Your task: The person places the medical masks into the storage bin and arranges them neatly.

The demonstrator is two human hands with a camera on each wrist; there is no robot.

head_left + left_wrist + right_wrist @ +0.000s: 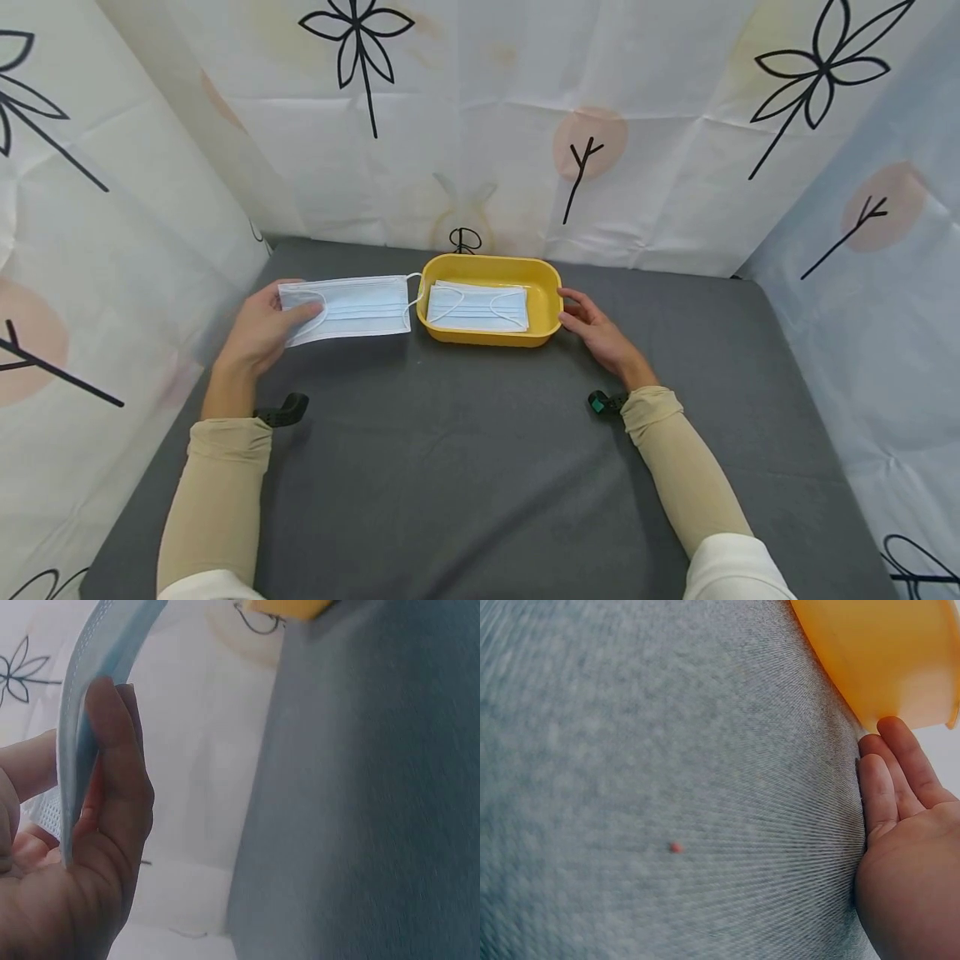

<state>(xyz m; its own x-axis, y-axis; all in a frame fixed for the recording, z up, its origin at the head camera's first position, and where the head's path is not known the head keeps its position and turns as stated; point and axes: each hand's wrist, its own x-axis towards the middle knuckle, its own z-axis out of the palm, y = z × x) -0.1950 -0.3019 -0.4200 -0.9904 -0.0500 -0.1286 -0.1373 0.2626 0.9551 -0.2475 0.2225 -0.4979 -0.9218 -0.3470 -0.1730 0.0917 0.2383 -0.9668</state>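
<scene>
My left hand (258,325) pinches a light-blue pleated face mask (360,307) by its left end, thumb on the front and fingers behind. The mask is held up flat, its right end and white ear loop beside the left rim of a yellow tray (487,338). In the left wrist view the mask (79,697) appears edge-on between thumb and fingers. More blue masks (478,308) lie in the tray, apparently stacked. At the tray's right end, my right hand (600,333) touches the wall with fairly straight fingertips (894,731); its thumb is hidden in the right wrist view.
A dark grey cloth-covered table (465,467) lies under the tray, which stands near the back edge. White curtains (480,108) with plant drawings enclose the back and both sides. A tiny red speck (676,847) shows on the grey cloth.
</scene>
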